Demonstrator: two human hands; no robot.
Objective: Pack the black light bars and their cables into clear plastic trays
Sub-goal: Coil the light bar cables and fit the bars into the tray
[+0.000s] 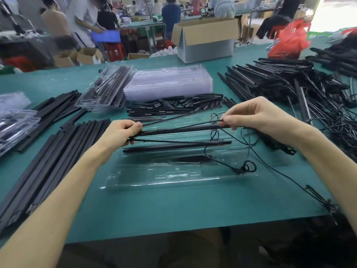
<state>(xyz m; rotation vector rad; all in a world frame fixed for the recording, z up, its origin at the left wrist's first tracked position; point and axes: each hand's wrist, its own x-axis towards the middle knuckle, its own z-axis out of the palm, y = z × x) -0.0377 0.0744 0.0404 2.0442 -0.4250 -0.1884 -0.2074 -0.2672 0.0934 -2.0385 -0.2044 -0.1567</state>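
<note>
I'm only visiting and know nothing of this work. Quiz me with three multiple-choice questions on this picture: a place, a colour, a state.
1. Where is the stack of empty clear trays? A. On the floor. B. On the table, beyond the open tray. C. Inside a cardboard box.
2. What colour is the table top? A. Red. B. White. C. Teal green.
3. The light bar above the tray is: A. gripped by left hand and right hand at its ends. B. lying in a pile. C. sealed in a bag.
Answers: B, it sits behind the open tray; C, green shows round the tray; A, fingers curl round each end.
</note>
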